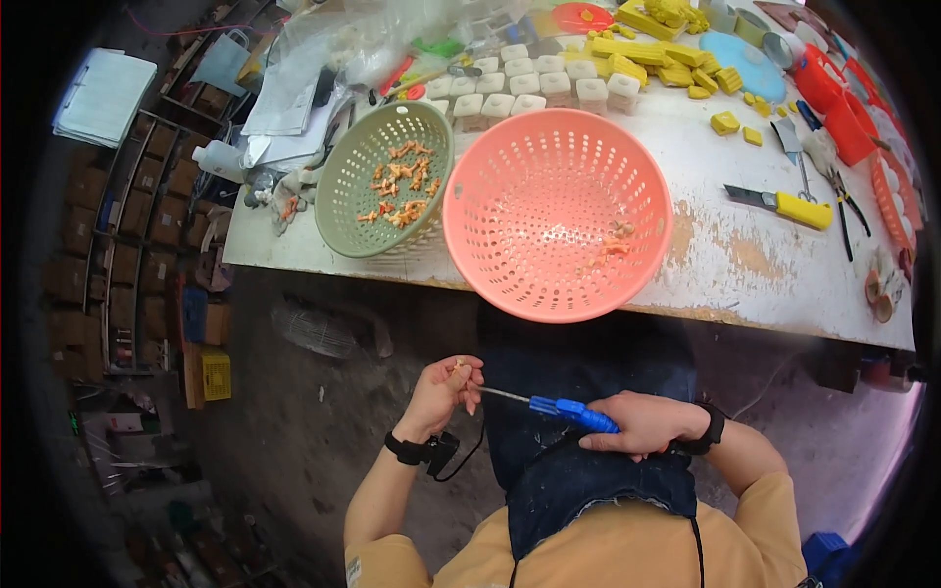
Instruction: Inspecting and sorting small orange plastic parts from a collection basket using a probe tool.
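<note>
My right hand (642,423) is wrapped round a blue-handled tool (573,412) with a thin metal shaft that reaches left. The shaft's tip meets the fingers of my left hand (446,392), which pinch a small pale piece (460,365), mostly hidden by the fingers. Both hands are over my lap, in front of the table. Closest to them on the table, a pink plastic colander (559,306) overhangs the front edge, with a few small orange pieces (616,243) inside. To its left, a tilted olive-green colander (338,186) holds several orange pieces (400,178).
White square blocks (524,83) stand in rows behind the colanders. Yellow chunks (647,54) lie at the back right. A yellow-handled utility knife (784,204) and pliers (845,201) are on the right side. Racks of boxes (147,216) stand at the left.
</note>
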Demonstrator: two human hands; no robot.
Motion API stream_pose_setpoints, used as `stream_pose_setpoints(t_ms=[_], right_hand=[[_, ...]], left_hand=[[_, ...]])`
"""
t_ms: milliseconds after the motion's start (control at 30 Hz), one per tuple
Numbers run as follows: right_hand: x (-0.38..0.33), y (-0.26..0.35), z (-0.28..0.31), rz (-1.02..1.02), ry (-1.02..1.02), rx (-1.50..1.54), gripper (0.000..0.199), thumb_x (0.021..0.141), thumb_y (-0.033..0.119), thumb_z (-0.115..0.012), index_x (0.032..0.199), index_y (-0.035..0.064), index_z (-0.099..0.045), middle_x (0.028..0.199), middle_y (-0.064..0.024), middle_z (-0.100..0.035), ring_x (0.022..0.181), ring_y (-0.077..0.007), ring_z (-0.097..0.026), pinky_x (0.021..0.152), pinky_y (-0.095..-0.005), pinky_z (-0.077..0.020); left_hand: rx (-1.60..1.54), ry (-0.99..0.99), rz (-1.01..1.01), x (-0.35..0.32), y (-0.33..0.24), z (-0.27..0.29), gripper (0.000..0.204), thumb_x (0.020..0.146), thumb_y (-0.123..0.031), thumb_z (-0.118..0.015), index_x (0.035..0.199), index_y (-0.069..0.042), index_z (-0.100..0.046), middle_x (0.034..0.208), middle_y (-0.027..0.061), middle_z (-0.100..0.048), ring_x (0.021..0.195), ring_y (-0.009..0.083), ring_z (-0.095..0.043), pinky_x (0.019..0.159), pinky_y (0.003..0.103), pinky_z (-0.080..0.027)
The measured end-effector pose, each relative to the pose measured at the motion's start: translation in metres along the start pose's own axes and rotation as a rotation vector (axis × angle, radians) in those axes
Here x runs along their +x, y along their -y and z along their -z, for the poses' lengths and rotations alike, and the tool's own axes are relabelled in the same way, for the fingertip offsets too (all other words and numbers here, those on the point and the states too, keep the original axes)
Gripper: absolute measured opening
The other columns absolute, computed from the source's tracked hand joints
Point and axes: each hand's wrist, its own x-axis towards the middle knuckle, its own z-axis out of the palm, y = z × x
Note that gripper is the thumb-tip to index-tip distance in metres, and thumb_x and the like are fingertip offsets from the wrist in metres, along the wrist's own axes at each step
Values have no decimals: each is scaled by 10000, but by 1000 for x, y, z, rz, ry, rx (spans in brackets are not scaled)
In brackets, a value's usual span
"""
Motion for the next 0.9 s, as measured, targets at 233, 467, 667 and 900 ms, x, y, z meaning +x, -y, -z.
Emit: stream_pose_setpoints(t_ms=[233, 467, 667, 900], right_hand=[[-13, -9, -6, 33, -86, 207, 388, 965, 446, -598, 1059, 69, -600, 597, -19, -587, 465, -87, -556, 409, -237, -433], [-14, -25, -18, -12, -79, 147, 416, 963, 470, -602, 1099, 77, -613, 621, -9, -599, 500, -78, -580, 432, -229, -441], [-18, -40, -16, -63, -137, 169, 435, 948, 515, -597, 1060, 95, -612, 609, -12, -602, 488, -89, -580, 409, -240, -429], [-20, -48, -21, -28, -147, 203, 428, 946, 512, -599, 1034, 93, -613, 607, -14, -599, 483, -93, -581, 399, -242, -428]], left_hand=[[431, -113, -479, -15, -147, -55, 285, 1012, -68, -508, 1264, 52, -568, 913, 76, -622, 623, 83, -589, 462, 195, -473], [837, -349, -760, 48, -230, -52, 592, 944, -133, -624, 1442, 76, -382, 1281, 206, -589, 1103, 261, -613, 928, 345, -495], [1410, -37, -806, 41, -210, -164, 548, 891, -202, -700, 1354, 27, -518, 1225, 207, -626, 1063, 292, -639, 908, 364, -503], [1821, 332, -575, 98, -177, -209, 312, 790, -51, -641, 1088, 40, -625, 1003, 258, -665, 976, 415, -638, 844, 473, -511]])
